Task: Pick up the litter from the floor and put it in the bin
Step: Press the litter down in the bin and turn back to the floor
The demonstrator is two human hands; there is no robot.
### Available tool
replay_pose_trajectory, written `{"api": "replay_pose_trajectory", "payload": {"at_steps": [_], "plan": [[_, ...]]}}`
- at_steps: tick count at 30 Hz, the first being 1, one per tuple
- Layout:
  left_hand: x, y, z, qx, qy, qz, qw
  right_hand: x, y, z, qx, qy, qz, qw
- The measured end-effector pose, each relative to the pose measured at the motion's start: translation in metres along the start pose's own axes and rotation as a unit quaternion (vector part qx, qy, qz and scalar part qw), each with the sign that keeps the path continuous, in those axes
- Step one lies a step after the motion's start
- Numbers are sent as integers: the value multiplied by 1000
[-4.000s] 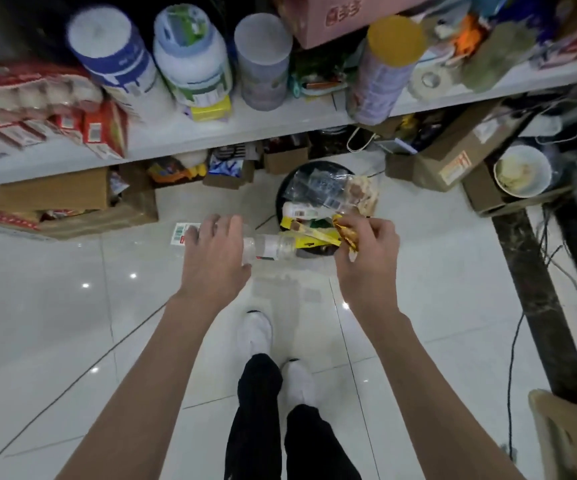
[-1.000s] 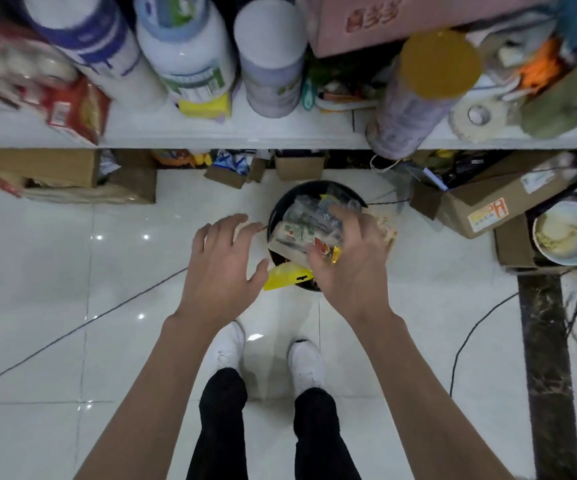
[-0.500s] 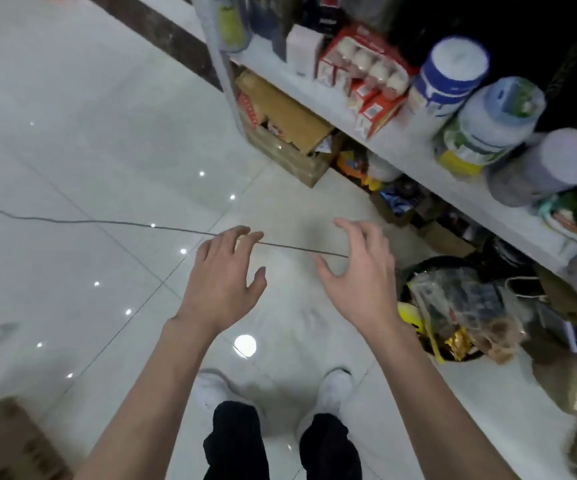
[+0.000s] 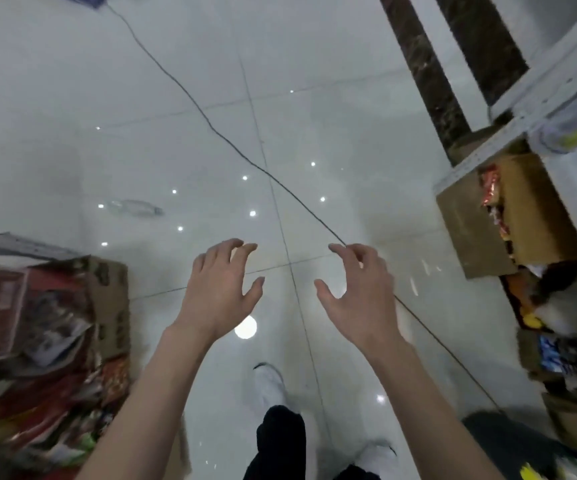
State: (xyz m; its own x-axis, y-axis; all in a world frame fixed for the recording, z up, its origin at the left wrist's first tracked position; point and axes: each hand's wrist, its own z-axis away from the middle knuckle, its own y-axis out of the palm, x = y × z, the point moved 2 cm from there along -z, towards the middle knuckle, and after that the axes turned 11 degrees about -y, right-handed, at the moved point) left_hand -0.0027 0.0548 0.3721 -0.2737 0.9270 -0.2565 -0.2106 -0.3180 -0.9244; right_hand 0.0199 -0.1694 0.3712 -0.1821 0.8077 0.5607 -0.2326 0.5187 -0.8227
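Barely legible: clear bottle, faint against glossy floor.

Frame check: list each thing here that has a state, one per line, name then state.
left hand: open, empty, fingers curled
right hand: open, empty, fingers curled
clear plastic bottle: lying on its side on the floor, untouched
thin cable: slack, lying across the tiles
cardboard box: open, under the shelf, packets inside
bin: only its edge shows
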Motion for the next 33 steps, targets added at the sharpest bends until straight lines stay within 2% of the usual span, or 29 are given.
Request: {"api": "replay_pose_trajectory", "payload": {"at_steps": [5, 9, 19, 27, 33], "plan": [[100, -42, -33, -28, -98, 5, 995, 93, 48, -80, 54, -83, 0, 995], [153, -53, -64, -39, -158, 13, 987, 142, 81, -138, 78, -123, -9, 989], [253, -37, -186, 1, -262, 12, 965, 174, 164, -299, 162, -187, 18, 969], [355, 20, -285, 2, -309, 13, 951, 190, 295, -403, 218, -230, 22, 948], [446, 107, -345, -2, -336, 9, 942, 189, 427, -454, 235, -268, 11, 934]]}}
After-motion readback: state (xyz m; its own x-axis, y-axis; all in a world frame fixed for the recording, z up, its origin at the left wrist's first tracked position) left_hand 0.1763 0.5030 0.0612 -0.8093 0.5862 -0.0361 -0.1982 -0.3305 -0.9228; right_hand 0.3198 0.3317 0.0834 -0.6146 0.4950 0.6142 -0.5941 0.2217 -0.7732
